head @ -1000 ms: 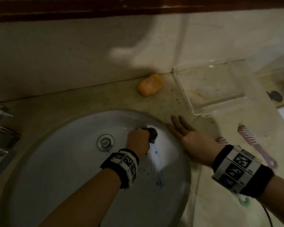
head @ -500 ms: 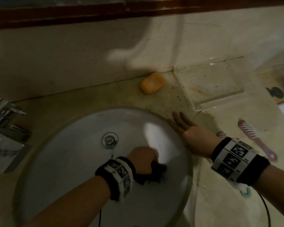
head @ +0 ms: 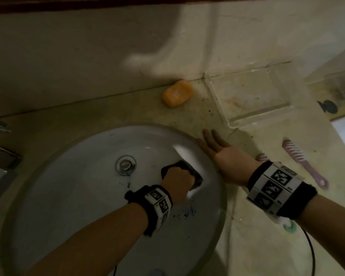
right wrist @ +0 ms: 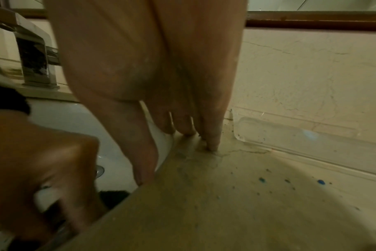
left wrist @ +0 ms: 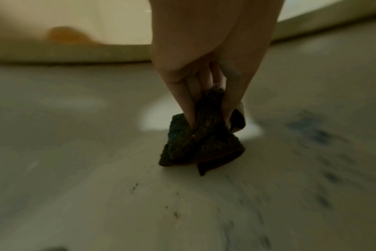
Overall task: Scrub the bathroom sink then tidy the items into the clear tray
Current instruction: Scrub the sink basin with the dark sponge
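My left hand [head: 177,179] grips a dark scrub pad [head: 196,177] and presses it on the right inner wall of the white sink [head: 72,188], right of the drain [head: 126,165]. The left wrist view shows fingers [left wrist: 188,100] pinching the folded pad [left wrist: 202,146] against the basin. My right hand [head: 221,150] lies flat with straight fingers on the counter at the sink's right rim; the right wrist view shows its fingertips [right wrist: 213,144] touching the counter. The clear tray [head: 247,98] sits at the back right, with orange soap [head: 177,93] to its left and a pink toothbrush [head: 305,162] on the right.
A chrome faucet [right wrist: 33,52] stands at the sink's left edge. Blue and dark specks mark the basin [head: 184,214] and the counter [right wrist: 321,182]. A beige wall runs along the back. A dark suction hook [head: 329,106] sits at the far right, and a green ring [head: 290,228] beneath my right wrist.
My left hand with the pad swept from the sink's upper right down toward me, then back up the right wall. The right hand has stayed flat at the rim.
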### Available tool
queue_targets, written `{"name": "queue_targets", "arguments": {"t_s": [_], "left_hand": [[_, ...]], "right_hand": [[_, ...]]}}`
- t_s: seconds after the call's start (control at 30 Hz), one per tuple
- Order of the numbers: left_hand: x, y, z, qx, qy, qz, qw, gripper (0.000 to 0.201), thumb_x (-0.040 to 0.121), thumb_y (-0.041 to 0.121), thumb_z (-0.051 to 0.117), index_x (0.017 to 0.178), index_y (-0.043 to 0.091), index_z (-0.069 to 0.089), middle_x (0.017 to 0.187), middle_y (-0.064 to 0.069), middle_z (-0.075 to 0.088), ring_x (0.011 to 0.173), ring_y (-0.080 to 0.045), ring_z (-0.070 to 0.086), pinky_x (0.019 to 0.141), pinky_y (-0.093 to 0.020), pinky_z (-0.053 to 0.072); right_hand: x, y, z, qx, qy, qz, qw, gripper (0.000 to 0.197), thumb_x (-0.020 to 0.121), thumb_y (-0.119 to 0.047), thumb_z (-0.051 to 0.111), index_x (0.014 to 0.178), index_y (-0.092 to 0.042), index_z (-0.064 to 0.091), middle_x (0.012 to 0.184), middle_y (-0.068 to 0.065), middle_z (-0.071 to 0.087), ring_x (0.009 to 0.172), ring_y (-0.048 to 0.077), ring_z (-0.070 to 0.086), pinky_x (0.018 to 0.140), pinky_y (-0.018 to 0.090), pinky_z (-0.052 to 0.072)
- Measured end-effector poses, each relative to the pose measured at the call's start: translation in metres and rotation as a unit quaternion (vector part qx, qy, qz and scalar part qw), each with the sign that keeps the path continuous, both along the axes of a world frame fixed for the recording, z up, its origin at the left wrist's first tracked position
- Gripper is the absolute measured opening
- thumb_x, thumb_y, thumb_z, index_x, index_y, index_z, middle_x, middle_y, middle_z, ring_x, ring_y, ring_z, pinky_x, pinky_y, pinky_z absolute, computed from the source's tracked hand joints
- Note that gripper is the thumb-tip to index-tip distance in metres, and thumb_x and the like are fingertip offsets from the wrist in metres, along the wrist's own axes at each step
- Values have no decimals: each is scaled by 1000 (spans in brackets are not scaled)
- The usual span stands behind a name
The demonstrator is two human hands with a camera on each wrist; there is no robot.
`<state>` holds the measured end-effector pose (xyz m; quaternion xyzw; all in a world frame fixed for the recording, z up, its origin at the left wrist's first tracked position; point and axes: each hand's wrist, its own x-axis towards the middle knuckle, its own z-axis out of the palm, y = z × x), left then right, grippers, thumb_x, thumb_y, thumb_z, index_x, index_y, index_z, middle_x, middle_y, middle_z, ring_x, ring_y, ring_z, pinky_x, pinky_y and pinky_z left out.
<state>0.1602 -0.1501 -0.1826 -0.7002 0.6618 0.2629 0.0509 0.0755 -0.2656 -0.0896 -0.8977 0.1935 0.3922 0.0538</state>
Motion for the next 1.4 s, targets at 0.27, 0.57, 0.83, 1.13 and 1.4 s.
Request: {"name": "queue_targets", "arguments": {"t_s": [0.27, 0.57, 0.83, 1.13, 1.4], "left_hand": [[6, 52, 5, 111, 66, -192, 973, 30, 90, 24, 52, 83, 4, 73, 86, -12, 75, 81, -28, 70, 74, -30, 51], [15, 44, 24, -38, 188, -50, 980, 34, 95, 19, 48, 126, 26, 60, 130, -1, 63, 119, -26, 57, 106, -32, 41], [-8, 94, -7, -8, 136, -272, 953, 32, 93, 17, 42, 105, 5, 70, 109, -12, 71, 100, -31, 66, 90, -33, 48], [41, 79, -18, -30, -37, -320, 946, 4, 65, 24, 73, 68, 26, 74, 73, 10, 75, 69, -10, 72, 68, -17, 53], [-9, 113, -16, -35, 30, -427, 903, 6, 66, 21, 77, 68, 23, 72, 76, 9, 72, 73, -13, 68, 73, -21, 53]], "right_hand": [[-1, 0, -3, -15, -18, 16, 1000, 81, 96, -25, 45, 149, -14, -15, 157, 15, -21, 146, 37, -12, 115, 47, 29], [1, 3, -3, -14, -8, 2, 1000, 83, 96, -32, 47, 149, -16, -15, 155, 14, -27, 146, 34, -15, 117, 46, 27], [-2, -1, -17, -47, -21, 24, 998, 97, 89, -22, 60, 148, -16, -16, 156, 15, -24, 146, 36, -11, 113, 45, 33], [-3, 0, -18, -47, -23, 14, 999, 98, 89, -21, 61, 148, -19, -17, 156, 13, -26, 146, 32, -13, 111, 45, 36], [-2, 0, -18, -54, -32, 15, 998, 96, 90, -19, 60, 148, -18, -17, 156, 12, -26, 147, 32, -12, 115, 43, 31]]}}
